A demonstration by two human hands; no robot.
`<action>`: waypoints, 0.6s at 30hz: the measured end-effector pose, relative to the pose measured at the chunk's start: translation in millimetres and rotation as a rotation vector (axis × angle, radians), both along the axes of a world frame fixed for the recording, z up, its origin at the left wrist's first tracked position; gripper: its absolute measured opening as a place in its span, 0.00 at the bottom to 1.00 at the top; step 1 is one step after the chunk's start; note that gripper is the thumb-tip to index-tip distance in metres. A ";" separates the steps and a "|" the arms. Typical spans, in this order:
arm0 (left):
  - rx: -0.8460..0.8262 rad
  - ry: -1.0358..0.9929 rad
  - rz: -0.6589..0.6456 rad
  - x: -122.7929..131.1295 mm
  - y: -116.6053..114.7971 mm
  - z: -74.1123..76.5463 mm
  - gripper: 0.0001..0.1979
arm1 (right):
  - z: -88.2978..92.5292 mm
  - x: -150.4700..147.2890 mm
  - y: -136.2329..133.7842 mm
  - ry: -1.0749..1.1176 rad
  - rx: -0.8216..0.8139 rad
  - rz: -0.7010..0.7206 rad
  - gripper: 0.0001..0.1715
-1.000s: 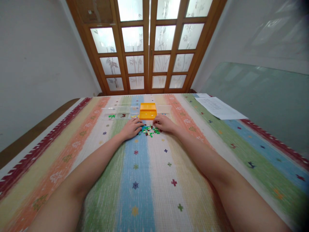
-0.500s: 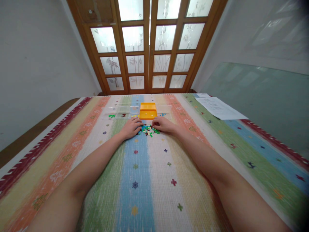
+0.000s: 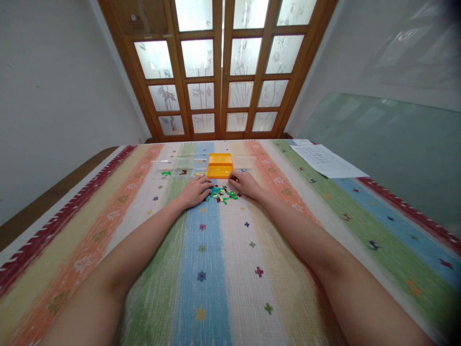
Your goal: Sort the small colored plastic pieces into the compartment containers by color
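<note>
- Out at arm's length on the striped cloth (image 3: 223,269), both my hands are down at the pile of small coloured pieces (image 3: 224,194): green, blue, white and dark red, all in a loose scatter.
- Which hand is where?
- My left hand (image 3: 195,191) lies palm down at the pile's left edge, fingers curled in, tips touching the nearest pieces. My right hand (image 3: 245,184) sits at the right edge, fingers bent over the far corner of the scatter.
- Anything pinched?
- Can't tell, for either hand. The pieces are too small, and the fingertips hide whatever is under them.
- And beyond the pile?
- Just past it stands the orange tray (image 3: 220,166), near both sets of knuckles. To its left is a clear compartment box (image 3: 178,168) with a few green and dark bits inside. To its right is another clear box (image 3: 245,162), just beyond my right hand. Well off to the right, a sheet of paper (image 3: 326,161) lies flat on the cloth.
</note>
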State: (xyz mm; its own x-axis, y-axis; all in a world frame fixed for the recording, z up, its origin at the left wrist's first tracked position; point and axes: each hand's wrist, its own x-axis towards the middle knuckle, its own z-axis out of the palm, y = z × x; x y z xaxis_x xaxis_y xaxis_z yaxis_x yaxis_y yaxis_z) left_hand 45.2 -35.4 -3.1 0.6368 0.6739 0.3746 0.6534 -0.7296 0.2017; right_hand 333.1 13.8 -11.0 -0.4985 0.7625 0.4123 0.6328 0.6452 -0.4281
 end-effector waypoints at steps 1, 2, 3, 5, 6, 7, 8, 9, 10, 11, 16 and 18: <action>-0.003 0.001 0.000 0.1 -0.2 0.4 0.17 | 0.2 0.7 0.1 0.050 0.017 -0.033 0.08; -0.005 0.002 -0.001 0.1 -0.3 0.7 0.17 | 0.5 1.7 0.3 0.100 0.034 -0.061 0.08; -0.005 0.000 -0.001 0.0 -0.3 0.8 0.17 | 1.0 2.9 0.7 0.147 0.050 -0.084 0.08; -0.004 -0.004 -0.003 -0.3 0.1 0.5 0.17 | 1.6 6.2 2.5 0.216 0.075 -0.125 0.09; -0.002 -0.005 -0.004 -0.5 0.4 0.0 0.17 | 1.6 8.3 4.0 0.237 0.089 -0.144 0.10; 0.001 -0.005 -0.005 -0.8 0.7 -0.5 0.17 | 1.2 10.6 6.0 0.250 0.102 -0.166 0.10; 0.003 -0.004 -0.006 -1.0 1.1 -1.2 0.17 | 0.4 13.1 8.4 0.259 0.111 -0.190 0.11; 0.006 -0.002 -0.008 -1.2 1.5 -1.9 0.18 | -0.8 15.7 11.1 0.264 0.116 -0.215 0.12; 0.009 -0.002 -0.009 -1.3 1.9 -2.6 0.18 | -2.2 18.3 13.9 0.267 0.116 -0.240 0.12; 0.011 -0.004 -0.011 -1.4 2.2 -3.1 0.18 | -3.8 20.9 16.6 0.267 0.111 -0.265 0.12; 0.005 -0.011 -0.006 -1.5 2.0 -4.1 0.18 | -10.3 29.0 25.0 0.260 0.088 -0.355 0.13; 0.006 -0.007 -0.003 -1.4 1.5 -3.6 0.18 | -11.2 29.7 25.6 0.260 0.077 -0.370 0.13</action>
